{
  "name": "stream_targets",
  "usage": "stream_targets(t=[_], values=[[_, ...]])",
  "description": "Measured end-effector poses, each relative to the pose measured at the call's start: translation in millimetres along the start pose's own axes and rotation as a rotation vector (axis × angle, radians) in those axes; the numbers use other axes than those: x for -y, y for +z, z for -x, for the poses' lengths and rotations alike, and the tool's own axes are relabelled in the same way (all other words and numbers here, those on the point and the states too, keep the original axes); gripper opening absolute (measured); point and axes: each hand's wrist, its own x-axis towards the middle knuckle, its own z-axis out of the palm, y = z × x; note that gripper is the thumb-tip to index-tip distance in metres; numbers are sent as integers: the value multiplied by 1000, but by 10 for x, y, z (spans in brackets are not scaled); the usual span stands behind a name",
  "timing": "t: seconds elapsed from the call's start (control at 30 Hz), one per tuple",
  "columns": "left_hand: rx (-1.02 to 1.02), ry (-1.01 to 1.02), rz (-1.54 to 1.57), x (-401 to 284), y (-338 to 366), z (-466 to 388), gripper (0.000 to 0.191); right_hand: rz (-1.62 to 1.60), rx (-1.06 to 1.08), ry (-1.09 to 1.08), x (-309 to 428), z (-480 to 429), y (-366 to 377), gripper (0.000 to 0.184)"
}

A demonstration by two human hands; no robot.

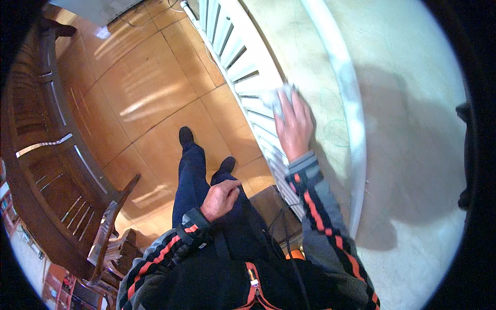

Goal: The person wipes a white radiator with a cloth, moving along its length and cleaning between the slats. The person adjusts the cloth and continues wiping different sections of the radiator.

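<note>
A long white radiator (257, 50) with a row of slats runs beside the wall. My right hand (295, 128) presses a crumpled whitish cloth (273, 101) onto its top edge, fingers pointing away from me. The cloth is blurred and partly hidden under the fingers. In front of my body, over my dark trousers, my left hand (221, 199) is loosely curled; whether something lies inside it cannot be seen.
Dark wooden bench (69, 155) with an armrest stands on the left. Tiled floor (155, 89) lies between it and the radiator. A brown box (267, 209) and a dark cord are near my legs. A pale rail (354, 116) crosses the wall at right.
</note>
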Motion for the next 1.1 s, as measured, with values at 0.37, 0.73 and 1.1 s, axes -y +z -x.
stream_targets(t=[0.37, 0.73, 1.1], values=[[62, -150, 104, -37, 210, -206, 25, -109, 48, 167, -111, 565, -232, 68], [-34, -257, 118, 60, -632, -434, 31, -41, -80, -13, 437, -1627, 408, 66], [-145, -315, 272, 136, -968, -517, 25, 46, -199, -154, 824, -3454, 966, 47]])
